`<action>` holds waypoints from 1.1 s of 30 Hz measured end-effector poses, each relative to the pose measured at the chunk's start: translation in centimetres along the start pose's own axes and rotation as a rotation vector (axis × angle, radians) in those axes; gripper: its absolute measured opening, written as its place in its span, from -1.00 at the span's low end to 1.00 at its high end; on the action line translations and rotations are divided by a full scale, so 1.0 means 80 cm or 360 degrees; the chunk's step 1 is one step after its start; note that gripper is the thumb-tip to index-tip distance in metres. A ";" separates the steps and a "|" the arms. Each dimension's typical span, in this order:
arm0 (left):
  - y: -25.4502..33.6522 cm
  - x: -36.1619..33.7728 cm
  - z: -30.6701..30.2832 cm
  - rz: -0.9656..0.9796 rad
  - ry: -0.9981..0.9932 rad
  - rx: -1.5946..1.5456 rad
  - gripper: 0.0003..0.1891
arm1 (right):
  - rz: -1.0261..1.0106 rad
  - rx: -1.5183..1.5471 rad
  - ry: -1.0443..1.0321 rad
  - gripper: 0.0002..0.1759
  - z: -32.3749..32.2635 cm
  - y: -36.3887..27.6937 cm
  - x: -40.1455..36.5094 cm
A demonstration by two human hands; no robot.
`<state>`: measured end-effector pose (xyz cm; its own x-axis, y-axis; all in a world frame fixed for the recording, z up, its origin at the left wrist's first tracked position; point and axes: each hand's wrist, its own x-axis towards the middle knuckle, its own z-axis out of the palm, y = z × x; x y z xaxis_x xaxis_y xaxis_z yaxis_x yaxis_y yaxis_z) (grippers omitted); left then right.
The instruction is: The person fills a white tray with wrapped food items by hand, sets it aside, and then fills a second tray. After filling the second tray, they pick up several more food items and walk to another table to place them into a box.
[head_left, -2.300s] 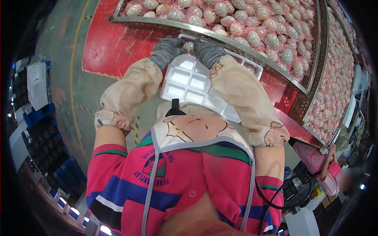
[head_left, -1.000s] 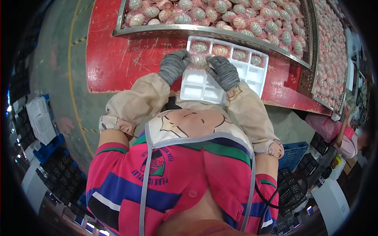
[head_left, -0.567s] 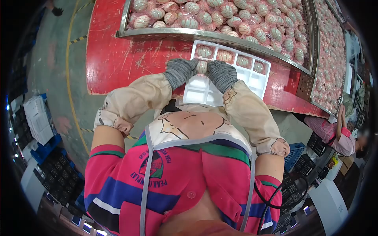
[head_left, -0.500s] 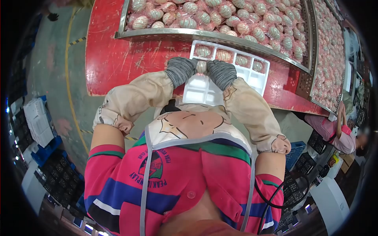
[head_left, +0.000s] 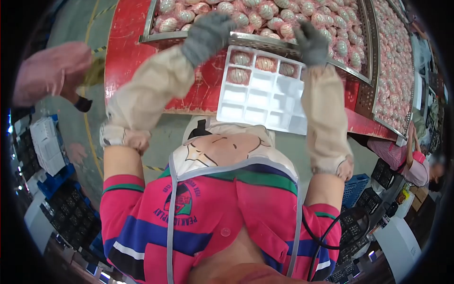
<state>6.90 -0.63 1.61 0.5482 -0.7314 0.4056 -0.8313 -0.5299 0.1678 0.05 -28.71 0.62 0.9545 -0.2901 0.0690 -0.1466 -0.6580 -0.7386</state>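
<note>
A white compartment tray (head_left: 257, 100) lies on the red table. Several film-wrapped, egg-shaped pieces with pale stripes sit in its far row, and one wrapped piece (head_left: 238, 75) sits in the near-left cell of the second row. My left hand (head_left: 208, 38), in a grey glove, is over the metal rim of the bin, fingers stretched toward the wrapped pieces (head_left: 255, 20) in it. On the other side, my gloved right hand (head_left: 312, 42) reaches over the same rim with fingers apart. Neither hand visibly holds anything. My right forearm covers the tray's right end.
A metal rim (head_left: 265, 41) runs along the front of the bin. The red table (head_left: 123, 61) extends to the left. A second bin (head_left: 391, 66) of wrapped pieces stands at right. A person in pink (head_left: 52, 73) is at the left, another person (head_left: 414, 163) at the right.
Both hands have left the wrapped piece in the tray's second row and moved up to the bin, spreading apart. The tray has shifted slightly. A person in pink has come in at the left.
</note>
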 end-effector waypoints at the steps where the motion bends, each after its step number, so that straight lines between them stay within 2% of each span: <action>1: -0.020 0.017 0.011 0.0154 -0.0176 0.0061 -0.74 | -0.0109 -0.0462 -0.0022 -0.50 -0.011 0.015 0.032; 2: -0.038 0.036 0.018 0.0307 -0.0345 0.0129 -0.72 | -0.0125 -0.0459 -0.0001 -0.50 -0.006 0.030 0.055; 3: -0.045 0.054 0.025 0.0311 -0.0336 0.0139 -0.72 | -0.0251 -0.0654 -0.0088 -0.47 0.005 0.051 0.068; 4: -0.045 0.073 0.029 0.0099 -0.0783 0.0200 -0.74 | -0.0375 -0.0848 -0.0178 -0.43 0.009 0.054 0.073; 5: -0.045 0.083 0.030 -0.0123 -0.1233 0.0256 -0.74 | -0.0379 -0.0842 -0.0176 -0.43 0.015 0.055 0.080; 6: -0.050 0.095 0.044 -0.0130 -0.1331 0.0275 -0.74 | -0.0235 -0.1076 -0.0411 -0.37 0.025 0.036 0.084; 7: -0.052 0.100 0.051 -0.0128 -0.1328 0.0263 -0.73 | -0.0085 -0.1305 -0.0647 -0.30 0.031 0.024 0.088; 8: -0.051 0.105 0.054 -0.0104 -0.1312 0.0245 -0.73 | -0.0027 -0.1386 -0.0734 -0.29 0.039 0.017 0.092; 13: -0.050 0.112 0.065 -0.0053 -0.1248 0.0199 -0.71 | 0.0165 -0.1297 -0.0714 -0.25 0.043 0.007 0.096; 16: -0.058 0.110 0.072 -0.0060 -0.1220 0.0178 -0.70 | 0.0294 -0.0966 -0.0640 -0.23 0.008 0.006 0.083; 17: -0.060 0.108 0.070 -0.0065 -0.1217 0.0166 -0.69 | 0.0215 -0.0691 -0.0541 -0.22 -0.010 0.017 0.072; 18: -0.061 0.108 0.069 -0.0069 -0.1219 0.0150 -0.69 | 0.0218 -0.0693 -0.0546 -0.22 -0.017 0.025 0.062; 20: -0.061 0.100 0.068 -0.0078 -0.1184 0.0114 -0.68 | 0.0294 0.0194 0.0072 -0.27 -0.025 0.050 0.042; 21: -0.064 0.107 0.071 -0.0080 -0.1212 0.0093 -0.68 | 0.0164 0.0224 0.0259 -0.37 -0.017 0.086 0.040; 22: -0.063 0.099 0.067 -0.0086 -0.1180 0.0078 -0.67 | 0.0174 0.0212 0.0266 -0.37 -0.026 0.083 0.031; 24: -0.068 0.099 0.065 -0.0083 -0.1149 0.0021 -0.66 | 0.0678 0.0830 -0.0026 -0.41 -0.040 0.075 0.002; 25: -0.070 0.097 0.062 -0.0085 -0.1126 -0.0024 -0.66 | 0.0608 0.1414 0.0116 -0.55 -0.039 0.069 -0.020; 26: -0.074 0.097 0.060 -0.0091 -0.1101 -0.0081 -0.65 | 0.0619 0.1418 0.0126 -0.55 -0.042 0.070 -0.029; 28: -0.079 0.092 0.055 -0.0085 -0.1039 -0.0204 -0.65 | 0.0504 0.1029 0.0104 -0.63 -0.046 0.073 -0.042; 29: -0.081 0.090 0.051 -0.0073 -0.1009 -0.0274 -0.64 | 0.0395 0.0757 0.0065 -0.58 -0.048 0.070 -0.044; 30: -0.081 0.092 0.048 -0.0059 -0.0973 -0.0358 -0.64 | 0.0398 0.0762 0.0082 -0.58 -0.052 0.065 -0.044; 32: -0.085 0.079 0.040 -0.0050 -0.0893 -0.0502 -0.63 | 0.0069 0.0071 -0.0067 -0.51 -0.058 0.032 -0.039; 33: -0.089 0.083 0.042 -0.0048 -0.0891 -0.0547 -0.62 | -0.0104 -0.0103 -0.0060 -0.43 -0.051 0.029 -0.034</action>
<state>16.73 -3.17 0.05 0.4599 -0.8802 -0.1171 -0.7459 -0.4545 0.4870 -3.93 -32.26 1.44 0.9715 -0.2195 0.0898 -0.0988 -0.7188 -0.6882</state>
